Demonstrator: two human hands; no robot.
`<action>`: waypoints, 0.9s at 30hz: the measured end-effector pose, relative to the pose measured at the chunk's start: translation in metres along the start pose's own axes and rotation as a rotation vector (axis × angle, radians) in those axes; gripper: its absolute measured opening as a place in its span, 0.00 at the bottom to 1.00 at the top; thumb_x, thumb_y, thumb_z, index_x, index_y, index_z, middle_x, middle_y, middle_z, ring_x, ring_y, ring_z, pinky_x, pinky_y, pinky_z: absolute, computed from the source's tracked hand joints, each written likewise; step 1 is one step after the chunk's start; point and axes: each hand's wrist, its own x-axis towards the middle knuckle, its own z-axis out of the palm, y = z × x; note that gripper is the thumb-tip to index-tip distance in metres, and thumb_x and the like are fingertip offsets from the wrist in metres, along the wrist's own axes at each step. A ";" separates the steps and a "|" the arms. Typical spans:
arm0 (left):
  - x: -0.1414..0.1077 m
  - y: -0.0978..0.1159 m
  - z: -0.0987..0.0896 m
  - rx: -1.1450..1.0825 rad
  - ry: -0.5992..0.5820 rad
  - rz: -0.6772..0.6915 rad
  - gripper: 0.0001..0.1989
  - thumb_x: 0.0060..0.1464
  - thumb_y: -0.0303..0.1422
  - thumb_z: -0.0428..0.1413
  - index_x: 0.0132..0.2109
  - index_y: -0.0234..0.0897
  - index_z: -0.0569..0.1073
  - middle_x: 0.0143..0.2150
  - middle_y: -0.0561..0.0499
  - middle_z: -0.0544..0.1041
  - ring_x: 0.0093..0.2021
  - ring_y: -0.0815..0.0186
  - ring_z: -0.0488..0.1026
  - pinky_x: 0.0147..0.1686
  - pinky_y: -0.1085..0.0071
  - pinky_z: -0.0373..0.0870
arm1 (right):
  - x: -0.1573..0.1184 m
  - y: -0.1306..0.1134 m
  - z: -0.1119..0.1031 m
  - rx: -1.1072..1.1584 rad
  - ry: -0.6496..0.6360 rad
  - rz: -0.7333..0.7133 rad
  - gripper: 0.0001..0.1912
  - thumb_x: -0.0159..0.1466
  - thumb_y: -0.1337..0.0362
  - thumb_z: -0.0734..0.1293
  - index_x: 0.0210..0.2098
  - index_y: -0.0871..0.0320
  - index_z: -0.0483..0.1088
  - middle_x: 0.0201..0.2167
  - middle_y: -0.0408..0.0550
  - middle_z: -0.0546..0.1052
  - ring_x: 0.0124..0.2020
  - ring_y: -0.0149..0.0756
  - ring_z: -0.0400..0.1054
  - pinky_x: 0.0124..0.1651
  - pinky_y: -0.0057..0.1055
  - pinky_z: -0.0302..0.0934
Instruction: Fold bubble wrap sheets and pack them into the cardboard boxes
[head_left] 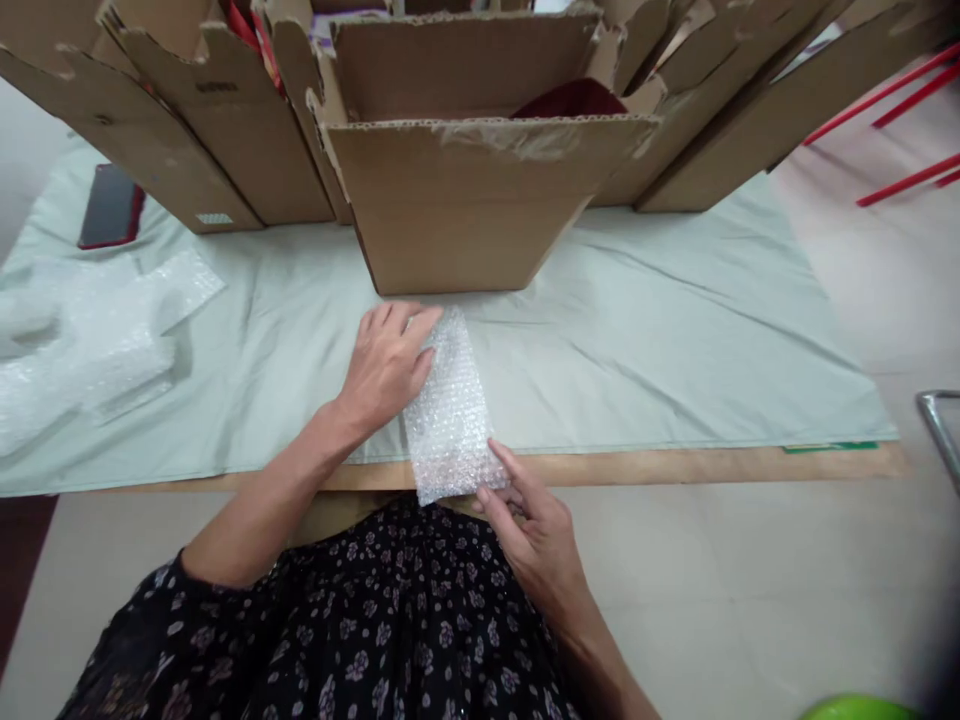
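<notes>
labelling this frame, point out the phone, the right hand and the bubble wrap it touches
Phone (110, 206): head view, dark face
Right hand (537, 527): head view, its back
Bubble wrap (450, 405): head view, sheet's middle

Soft, fairly bright light spread evenly over the frame, its source impossible to tell. Small white glints speckled the bubble-wrap sheet (448, 410) at the centre, while the bubble-wrap pile (97, 330) at the left looked pale and washed out. Faint shading marked the creases of the green cloth (637, 340). Wide-angle distortion splayed the cardboard boxes (217, 130) toward the upper corners. Dark blurs smudged the upper right corner and lower right edge; fine detail was slightly soft throughout.
</notes>
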 end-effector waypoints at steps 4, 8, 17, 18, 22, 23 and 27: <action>-0.055 0.009 -0.012 -0.375 -0.037 0.100 0.14 0.67 0.26 0.54 0.56 0.36 0.77 0.49 0.43 0.83 0.52 0.57 0.77 0.55 0.56 0.73 | 0.009 -0.013 -0.011 0.093 -0.087 0.010 0.14 0.68 0.61 0.70 0.52 0.56 0.80 0.33 0.48 0.84 0.31 0.34 0.78 0.38 0.33 0.75; -0.089 0.010 -0.025 -0.717 -0.200 -0.045 0.20 0.70 0.40 0.53 0.64 0.42 0.73 0.52 0.44 0.83 0.54 0.56 0.77 0.58 0.53 0.72 | 0.015 -0.022 -0.011 0.376 -0.170 0.147 0.16 0.69 0.55 0.71 0.53 0.55 0.78 0.28 0.46 0.83 0.27 0.32 0.75 0.31 0.28 0.70; -0.088 0.015 -0.010 -0.598 -0.038 -0.338 0.24 0.67 0.35 0.57 0.67 0.37 0.69 0.43 0.47 0.82 0.42 0.63 0.78 0.46 0.64 0.75 | 0.051 -0.022 0.014 0.505 -0.183 0.076 0.38 0.69 0.56 0.71 0.75 0.46 0.56 0.68 0.58 0.71 0.58 0.43 0.76 0.44 0.34 0.77; -0.086 0.016 -0.005 -0.520 0.028 -0.325 0.21 0.67 0.32 0.55 0.65 0.37 0.71 0.39 0.50 0.81 0.39 0.64 0.77 0.45 0.65 0.74 | 0.053 -0.021 0.014 0.495 -0.190 0.068 0.41 0.69 0.56 0.71 0.76 0.45 0.52 0.68 0.58 0.71 0.57 0.42 0.77 0.43 0.33 0.77; -0.082 0.019 0.006 -0.232 0.184 -0.223 0.21 0.64 0.26 0.56 0.63 0.35 0.71 0.33 0.54 0.77 0.36 0.63 0.73 0.45 0.63 0.71 | 0.051 -0.019 0.009 0.328 -0.160 -0.044 0.30 0.72 0.61 0.68 0.72 0.47 0.60 0.60 0.55 0.78 0.48 0.37 0.80 0.42 0.33 0.77; -0.082 0.019 0.008 -0.186 0.190 -0.212 0.22 0.64 0.25 0.56 0.64 0.34 0.70 0.33 0.54 0.77 0.36 0.62 0.73 0.45 0.62 0.70 | 0.050 -0.018 0.007 0.227 -0.119 -0.114 0.25 0.72 0.63 0.67 0.67 0.48 0.66 0.56 0.53 0.80 0.45 0.36 0.80 0.42 0.34 0.77; -0.083 0.018 0.008 -0.094 0.174 -0.217 0.24 0.63 0.25 0.56 0.65 0.34 0.68 0.34 0.52 0.77 0.38 0.60 0.72 0.46 0.61 0.70 | 0.055 -0.015 0.001 -0.294 0.069 -0.541 0.15 0.70 0.71 0.67 0.54 0.52 0.76 0.49 0.50 0.83 0.49 0.41 0.77 0.52 0.42 0.74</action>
